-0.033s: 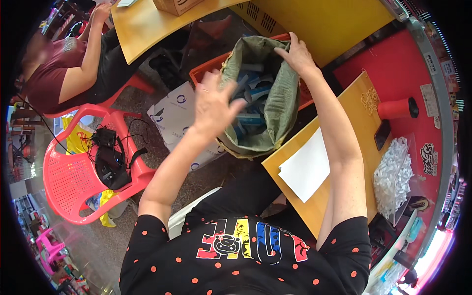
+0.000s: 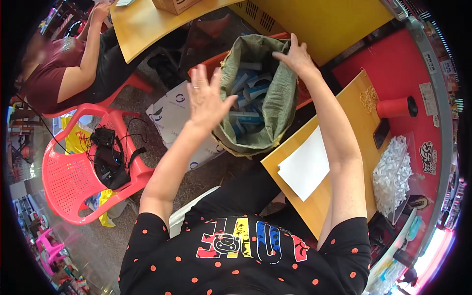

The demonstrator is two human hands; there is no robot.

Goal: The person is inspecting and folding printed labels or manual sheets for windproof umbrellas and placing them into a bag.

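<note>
Seen from above, a person in a black shirt (image 2: 216, 275) with red dots reaches both bare arms toward a greenish sack (image 2: 284, 110) that stands open in front of them, just left of a wooden table (image 2: 348, 105). Inside the sack lies a jumble of blue-and-white rolled pieces (image 2: 256, 92). The left hand (image 2: 206, 98) is open and empty, fingers spread and a ring on one of them, just beside the sack's left rim; whether it touches the cloth is unclear. The right hand (image 2: 298, 60) is at the far right rim, thumb toward the opening and fingers extended; whether it grips the cloth cannot be told. An orange crate (image 2: 210, 65) shows behind the sack. On the table are white paper (image 2: 306, 164), a loose heap of yellowish bands (image 2: 368, 100), a red spool-like cylinder (image 2: 393, 107), a dark phone (image 2: 381, 132) and a clear bag of white pieces (image 2: 392, 172). To the left, a pink plastic chair (image 2: 73, 181) holds a black bag (image 2: 110, 169) with cords, and another person (image 2: 56, 81) sits beyond it.
</note>
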